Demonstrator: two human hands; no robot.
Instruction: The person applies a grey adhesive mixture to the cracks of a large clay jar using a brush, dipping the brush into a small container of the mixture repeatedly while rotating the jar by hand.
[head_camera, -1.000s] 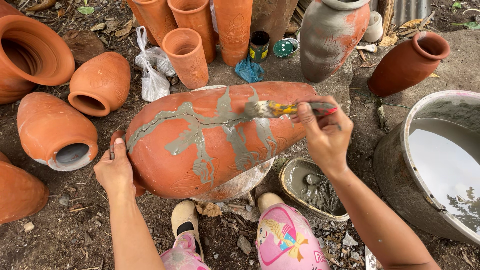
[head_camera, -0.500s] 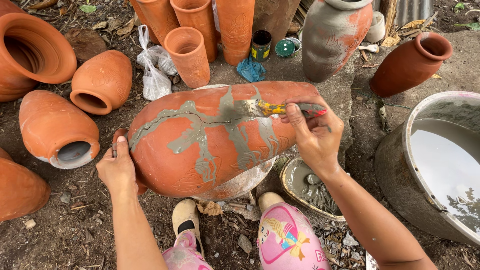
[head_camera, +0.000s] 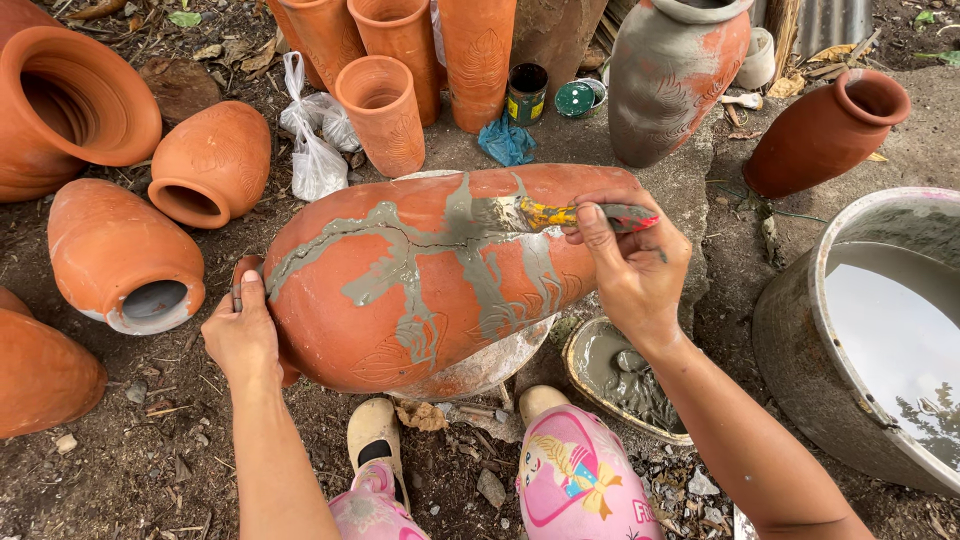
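A large terracotta pot (head_camera: 420, 280) lies on its side on the dirt ground (head_camera: 120, 470), just in front of the person's feet, its long axis running roughly left to right and slightly uphill toward the right. Its rim end faces left, where the left hand (head_camera: 243, 335) wraps around the lip with the fingers (head_camera: 240, 290) clenched on it; the mouth itself is turned away and cannot be seen. Grey cement streaks follow a dark crack across the pot's upper flank. The right hand (head_camera: 630, 270) pinches a paint-stained brush (head_camera: 560, 214), handle pointing right, bristles pressed on the wet grey patch near the top of the pot. The far right end of the pot is hidden behind this hand, so its base shape is hard to make out. A shallow dish of grey cement (head_camera: 615, 380) sits just beside the pot, partly covered by the right forearm. A big basin of water (head_camera: 870, 340) is cut off by the right edge. Smaller clay pots (head_camera: 120, 255) lie to the left, and tall ones (head_camera: 385, 110) stand behind.
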